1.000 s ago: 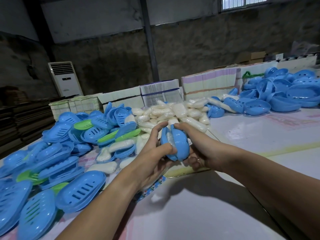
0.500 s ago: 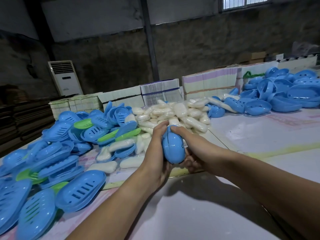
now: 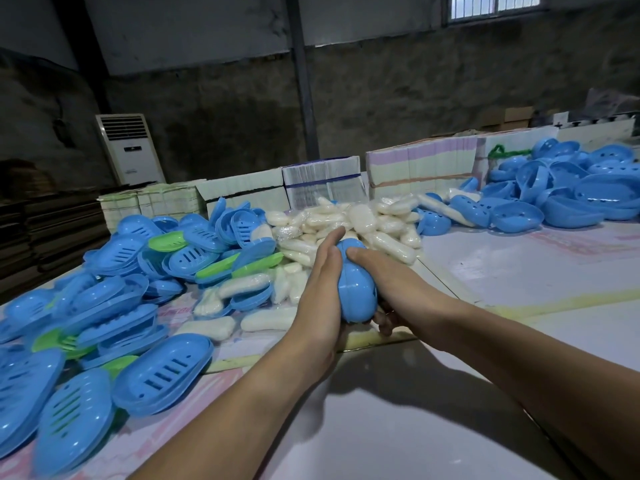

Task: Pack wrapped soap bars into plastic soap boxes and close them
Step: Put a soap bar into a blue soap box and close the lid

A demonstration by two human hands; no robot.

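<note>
A blue oval soap box (image 3: 356, 285) stands on end between my two hands, its two halves brought together with a seam down the middle. My left hand (image 3: 320, 292) presses flat against its left side, fingers straight. My right hand (image 3: 391, 285) wraps its right side, thumb over the top and fingers curled underneath. No soap shows inside. A pile of white wrapped soap bars (image 3: 360, 223) lies just behind the hands.
Slotted blue and green box halves (image 3: 145, 299) are heaped on the left of the white table (image 3: 381, 427). Deep blue box halves (image 3: 571, 195) pile up at the far right. Stacks of flat cartons (image 3: 419, 168) line the back edge. An air conditioner (image 3: 130, 148) stands behind.
The box halves, gaping with soap visible a second ago, have been pressed together into one shut shell. My left hand has flattened against its side, and both hands rose slightly.
</note>
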